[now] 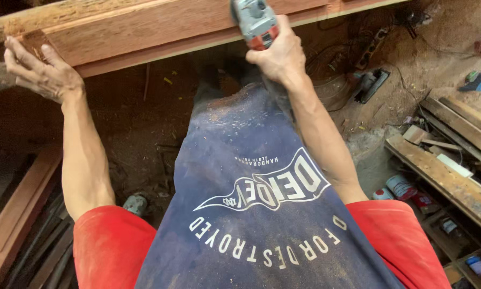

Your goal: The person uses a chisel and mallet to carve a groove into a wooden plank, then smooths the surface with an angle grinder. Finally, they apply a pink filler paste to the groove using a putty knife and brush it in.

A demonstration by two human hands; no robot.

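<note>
one grey and red power tool [255, 22] stood near the top middle of the view, long axis running up and away from the body, nose set against the timber and cut off by the frame edge. gripped round its rear by the right hand [277, 56], fingers wrapped fully closed about the housing, a dark cord trailing down under the wrist. one long reddish wooden beam [160, 29] lay across the top, long axis running left to right and rising slightly toward the right. steadied at its left end by the left hand [39, 72], fingers curled loosely over the top edge, thumb below, not clenched. one dusty blue apron [251, 203] hung down the middle between two red sleeves. sawdust floor [138, 123] spread beneath. a second power tool [370, 85], dark, lay on the ground to the right, well apart from the hands. several weathered planks [454, 171] stacked at the right edge, exact count unclear. three small tins [401, 187] or so sat beside them, contents not visible
</note>
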